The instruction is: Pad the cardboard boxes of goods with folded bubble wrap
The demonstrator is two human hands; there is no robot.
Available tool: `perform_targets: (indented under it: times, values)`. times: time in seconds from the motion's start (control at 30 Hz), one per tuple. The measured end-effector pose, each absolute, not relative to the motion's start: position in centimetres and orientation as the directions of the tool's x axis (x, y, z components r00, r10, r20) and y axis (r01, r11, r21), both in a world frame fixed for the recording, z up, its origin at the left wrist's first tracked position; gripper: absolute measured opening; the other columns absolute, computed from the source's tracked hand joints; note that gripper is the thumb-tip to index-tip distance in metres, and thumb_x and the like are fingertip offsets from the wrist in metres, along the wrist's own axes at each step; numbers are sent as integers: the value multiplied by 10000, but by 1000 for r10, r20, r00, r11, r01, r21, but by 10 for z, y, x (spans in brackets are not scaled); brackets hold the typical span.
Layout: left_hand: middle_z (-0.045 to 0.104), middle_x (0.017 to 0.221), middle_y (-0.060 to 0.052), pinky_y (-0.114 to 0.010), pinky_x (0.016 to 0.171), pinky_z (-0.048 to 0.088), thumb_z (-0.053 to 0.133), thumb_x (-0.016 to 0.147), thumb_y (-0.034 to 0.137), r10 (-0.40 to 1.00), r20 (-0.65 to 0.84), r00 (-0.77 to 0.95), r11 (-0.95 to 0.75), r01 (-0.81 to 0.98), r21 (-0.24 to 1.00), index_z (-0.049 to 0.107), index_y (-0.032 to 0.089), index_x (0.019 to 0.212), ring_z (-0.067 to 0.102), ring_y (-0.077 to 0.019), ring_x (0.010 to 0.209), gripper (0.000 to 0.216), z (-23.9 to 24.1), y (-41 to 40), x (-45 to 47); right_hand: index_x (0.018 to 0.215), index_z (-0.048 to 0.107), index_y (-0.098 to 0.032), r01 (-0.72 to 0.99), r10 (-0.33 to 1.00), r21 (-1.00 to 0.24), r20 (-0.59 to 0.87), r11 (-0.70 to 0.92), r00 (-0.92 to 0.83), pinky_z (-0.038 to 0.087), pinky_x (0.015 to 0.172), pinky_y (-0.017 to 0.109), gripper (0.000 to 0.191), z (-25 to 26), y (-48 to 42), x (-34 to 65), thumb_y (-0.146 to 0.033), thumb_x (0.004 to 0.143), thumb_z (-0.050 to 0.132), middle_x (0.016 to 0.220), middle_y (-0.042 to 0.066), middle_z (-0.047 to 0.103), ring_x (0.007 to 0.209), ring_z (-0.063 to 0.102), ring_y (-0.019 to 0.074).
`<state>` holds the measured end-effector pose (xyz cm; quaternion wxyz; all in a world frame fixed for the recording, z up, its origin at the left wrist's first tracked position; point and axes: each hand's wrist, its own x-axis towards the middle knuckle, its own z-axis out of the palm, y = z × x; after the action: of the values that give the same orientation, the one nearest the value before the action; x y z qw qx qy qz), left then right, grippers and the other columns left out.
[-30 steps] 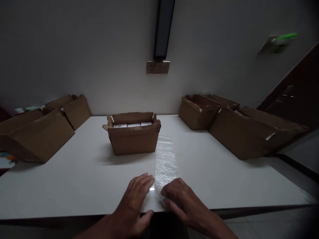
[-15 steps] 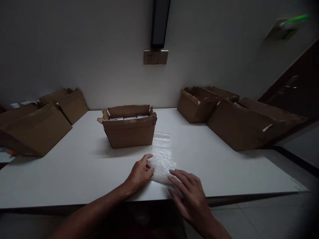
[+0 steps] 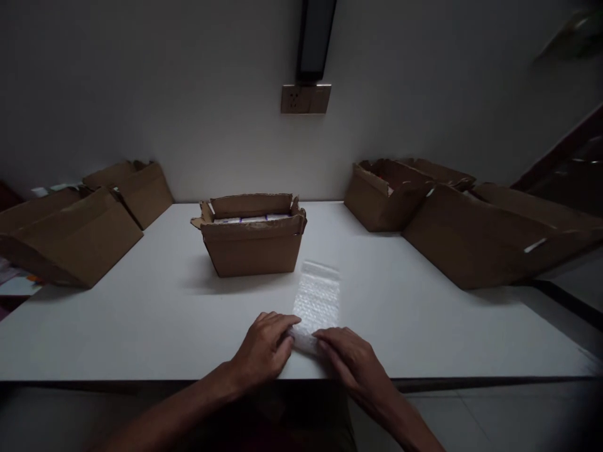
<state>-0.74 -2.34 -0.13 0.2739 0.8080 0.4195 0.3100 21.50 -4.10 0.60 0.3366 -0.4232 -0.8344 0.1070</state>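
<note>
A clear bubble wrap bag [image 3: 318,298] lies on the white table [image 3: 226,329], its near end close to the front edge. My left hand [image 3: 268,342] pinches the near left corner between thumb and fingers. At the near right corner, my right hand [image 3: 346,355] has its thumb and fingers closed on the wrap. The near end looks folded or bunched between both hands; whether anything lies inside it I cannot tell. Just beyond, to the left, stands an open cardboard box [image 3: 254,251] with white, purple-edged packs inside.
Open cardboard boxes stand on the left, one nearer [image 3: 80,242] and one farther back [image 3: 141,194]. More boxes line the right, a smaller one [image 3: 377,198] behind a larger one [image 3: 471,242]. A wall socket [image 3: 306,99] sits on the wall behind.
My right hand has come down from beside the wrap and closed on its near right corner. The bubble wrap now lies flatter and nearer to me. The view has shifted slightly.
</note>
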Motion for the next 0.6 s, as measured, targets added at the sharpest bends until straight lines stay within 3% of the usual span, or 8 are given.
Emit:
perform_targets:
  times: [0.1,0.2,0.3,0.43,0.5,0.6]
  values:
    - [720,918,-49,-321,765,485,533,818,170,905,136,404,-348,517,782,635,197,1176,640,-191,815,373,6,-21,-4,1099,653,-250,655,820,-508,452,559,-349,582,736,324,216,12,-50,217,-212,957,495,976,49,752,857,715,198]
    - [691,799,-9,-267,650,447,552,800,189,921,46,386,-269,547,793,638,200,1176,611,-157,681,386,11,-14,1,1206,607,-238,741,740,-340,601,580,-303,552,852,400,291,10,-61,220,-190,924,552,1167,99,700,1043,670,247]
    - [685,772,1,-280,675,456,567,797,188,909,22,416,-287,588,756,629,203,1194,615,-166,683,401,12,-7,5,1214,602,-241,771,719,-216,568,599,-399,520,877,454,334,2,-69,221,-186,885,609,1236,112,666,1086,635,279]
    - [689,1024,-95,-397,864,481,599,829,243,875,225,429,-463,603,650,638,175,1149,621,-247,948,330,7,-7,5,1193,613,-229,768,720,-187,533,612,-445,529,832,445,308,-6,-66,217,-140,901,569,1147,99,714,1000,666,257]
    - [642,1200,-127,-453,967,445,638,816,249,800,342,493,-589,536,605,621,183,1173,573,-281,1109,363,5,-13,2,1187,617,-229,750,710,-239,580,617,-399,548,783,405,302,-7,-62,216,-114,922,530,1052,83,742,910,690,225]
    - [678,1152,-88,-452,980,438,578,823,134,718,342,606,-657,428,621,577,219,1250,591,-246,1071,436,5,-25,-4,1178,622,-245,678,740,-389,571,624,-354,580,721,342,282,-5,-62,216,-137,940,516,976,54,755,837,709,192]
